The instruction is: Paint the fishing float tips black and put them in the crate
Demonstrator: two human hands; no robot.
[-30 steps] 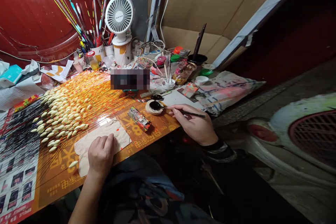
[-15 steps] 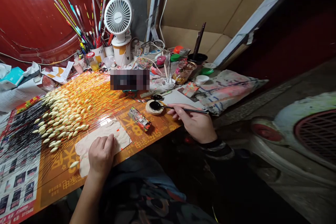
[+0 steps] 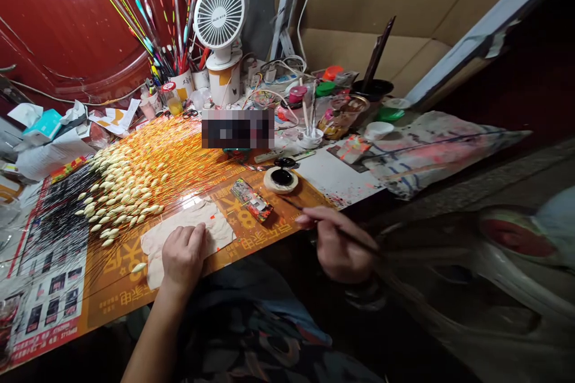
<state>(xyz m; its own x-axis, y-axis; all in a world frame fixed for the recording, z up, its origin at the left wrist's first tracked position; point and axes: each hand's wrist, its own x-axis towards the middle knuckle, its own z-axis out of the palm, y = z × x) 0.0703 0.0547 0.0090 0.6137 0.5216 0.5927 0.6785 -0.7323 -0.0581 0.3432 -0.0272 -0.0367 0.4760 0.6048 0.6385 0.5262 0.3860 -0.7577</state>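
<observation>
My right hand (image 3: pixel 344 245) holds a thin dark paintbrush (image 3: pixel 290 202) just off the table's front edge. Its tip points toward a small round pot of black paint (image 3: pixel 281 178), apart from it. My left hand (image 3: pixel 183 258) rests with curled fingers on a crumpled pale cloth (image 3: pixel 157 239); whatever lies under the fingers is hidden. One cream fishing float (image 3: pixel 138 267) lies beside that hand, at the cloth's left edge. A paint-smeared block (image 3: pixel 253 200) stands between the cloth and the pot. Farther left spreads a big heap of cream-bodied floats (image 3: pixel 128 182) with orange tips and dark stems.
A white fan (image 3: pixel 221 15) stands at the back by a cup of long floats and brushes (image 3: pixel 182 82). Paint jars (image 3: pixel 344 116), a white dish (image 3: pixel 378 130) and a stained cloth (image 3: pixel 431 149) crowd the right. A pale machine (image 3: pixel 507 233) sits beyond the table.
My right hand has drawn the brush out of the black paint pot, back toward me and past the table edge. My left hand stays on the cloth. The view has shifted.
</observation>
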